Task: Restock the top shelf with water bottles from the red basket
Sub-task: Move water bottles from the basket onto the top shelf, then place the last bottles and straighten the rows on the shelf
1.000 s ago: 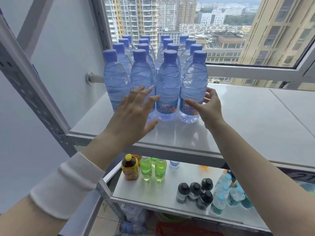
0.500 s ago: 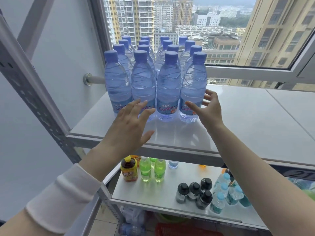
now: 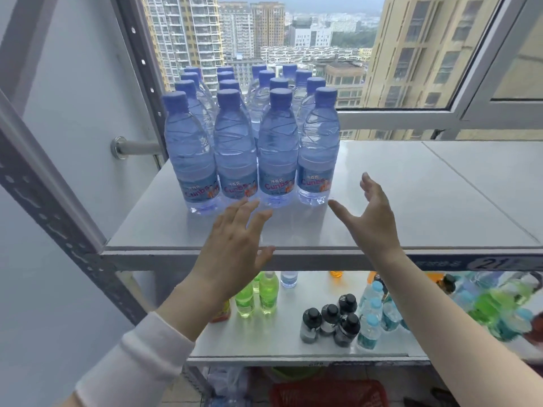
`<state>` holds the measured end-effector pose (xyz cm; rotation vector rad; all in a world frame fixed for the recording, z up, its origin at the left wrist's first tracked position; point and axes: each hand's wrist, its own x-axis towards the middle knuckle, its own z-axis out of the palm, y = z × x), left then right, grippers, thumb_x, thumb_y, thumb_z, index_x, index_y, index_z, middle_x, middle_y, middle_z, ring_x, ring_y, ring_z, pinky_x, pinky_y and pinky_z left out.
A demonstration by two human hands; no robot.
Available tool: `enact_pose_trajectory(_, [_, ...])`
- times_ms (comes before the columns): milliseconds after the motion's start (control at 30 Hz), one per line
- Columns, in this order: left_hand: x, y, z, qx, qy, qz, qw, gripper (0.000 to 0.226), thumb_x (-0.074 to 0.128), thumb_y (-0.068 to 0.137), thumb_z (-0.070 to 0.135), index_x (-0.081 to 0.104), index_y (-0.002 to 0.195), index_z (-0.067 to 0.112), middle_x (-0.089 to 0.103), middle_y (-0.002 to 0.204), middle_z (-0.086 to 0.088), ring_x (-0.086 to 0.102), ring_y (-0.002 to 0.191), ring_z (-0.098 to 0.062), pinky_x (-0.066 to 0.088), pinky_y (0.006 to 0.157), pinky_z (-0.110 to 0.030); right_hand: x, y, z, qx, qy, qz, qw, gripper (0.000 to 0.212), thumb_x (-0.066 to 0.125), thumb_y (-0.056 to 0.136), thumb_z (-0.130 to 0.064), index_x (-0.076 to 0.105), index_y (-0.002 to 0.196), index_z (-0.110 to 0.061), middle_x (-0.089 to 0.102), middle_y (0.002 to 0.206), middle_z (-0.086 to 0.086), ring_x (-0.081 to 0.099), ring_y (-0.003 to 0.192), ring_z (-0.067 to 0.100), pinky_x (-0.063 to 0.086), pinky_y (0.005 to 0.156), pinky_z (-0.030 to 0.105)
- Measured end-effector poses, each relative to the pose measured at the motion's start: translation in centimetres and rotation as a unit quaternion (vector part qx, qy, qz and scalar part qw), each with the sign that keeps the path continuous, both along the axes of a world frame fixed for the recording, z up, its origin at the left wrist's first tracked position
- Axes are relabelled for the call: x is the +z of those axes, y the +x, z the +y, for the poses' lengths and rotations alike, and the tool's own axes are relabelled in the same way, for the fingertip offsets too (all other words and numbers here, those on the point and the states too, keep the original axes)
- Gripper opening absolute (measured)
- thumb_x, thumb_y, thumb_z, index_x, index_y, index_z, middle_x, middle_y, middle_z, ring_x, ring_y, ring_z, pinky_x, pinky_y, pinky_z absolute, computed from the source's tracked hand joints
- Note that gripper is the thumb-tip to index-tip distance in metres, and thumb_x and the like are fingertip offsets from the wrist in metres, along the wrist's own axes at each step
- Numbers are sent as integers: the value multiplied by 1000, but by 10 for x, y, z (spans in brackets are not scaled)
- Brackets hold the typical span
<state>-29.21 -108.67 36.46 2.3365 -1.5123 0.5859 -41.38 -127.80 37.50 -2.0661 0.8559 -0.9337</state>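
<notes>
Currently on top shelf [image 3: 411, 201]: sixteen water bottles [image 3: 277, 154], four rows of four, upright and packed close at the back-left corner; the front row stands short of the front edge.
Bottle make: clear, blue-tinted ribbed plastic, round body, blue screw cap, blue label band with red lettering low down.
Shelf make: smooth glossy pale panel, one seam toward the right edge; grey perforated metal upright [image 3: 44, 201] at the left.
Left hand [image 3: 235, 248]: fingers straight and spread, nothing held, over the front edge, tips just before the front row; contact cannot be told. White ribbed cuff [image 3: 141, 365] on the forearm.
Right hand [image 3: 373, 221]: fingers loose and spread, palm turned left, nothing held, near the rightmost front bottle but apart from it.
Red basket [image 3: 329, 393]: plastic mesh, below the lower shelf; contents cannot be told.
Lower shelf [image 3: 288, 339]: four small black-capped bottles [image 3: 332, 321]; green bottles [image 3: 269, 292], at least two.
</notes>
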Motion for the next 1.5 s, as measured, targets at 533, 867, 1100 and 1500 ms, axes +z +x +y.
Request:
enact_pose_trajectory(533, [-72,-126,125,8,34,67,997,51,67,71,31,58,115,7,60,121,-20,55,116,-40,40,98,-55,-97,-138,153,66,-174,190,964,64,67,83,-26,42,134,2,46,137,22,35,133,40,30,109,55])
enact_pose_trajectory(867, [-135,-164,245,55,102,142,983,56,83,62,22,63,109,1,64,111,-22,60,106,-41,43,93,-55,-171,-186,273,104,-121,289,944,62,63,85,-29,42,135,1,46,138,20,35,134,36,28,112,50])
enact_pose_trajectory(1100, [-215,-162,346,84,154,225,958,53,70,79,28,55,124,5,55,129,-18,48,124,-35,33,106,-45,-255,-189,380,132,-34,343,929,60,65,84,-26,44,134,1,47,137,19,34,135,37,28,112,47])
enact_pose_trajectory(1500, [-416,-152,393,240,264,526,772,48,52,91,35,41,135,20,46,139,0,40,129,-20,27,105,-32,-434,-191,438,171,185,516,818,64,55,90,-34,30,142,-7,38,145,7,28,139,24,25,110,30])
